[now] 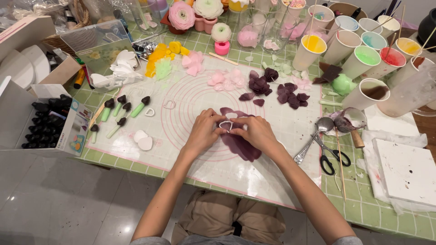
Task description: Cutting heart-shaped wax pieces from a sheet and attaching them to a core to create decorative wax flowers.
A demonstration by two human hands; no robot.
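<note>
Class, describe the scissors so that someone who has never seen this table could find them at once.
Start at the translucent mat with pink circles. Just off its right edge, on the green checked cloth, lie a spoon and the scissors. The scissors alone have black loop handles.

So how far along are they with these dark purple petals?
Two piles of cut dark purple petals already lie on the mat. Now the left hand and right hand press a small white cutter into the rolled purple sheet. Much of that sheet is uncut.
</note>
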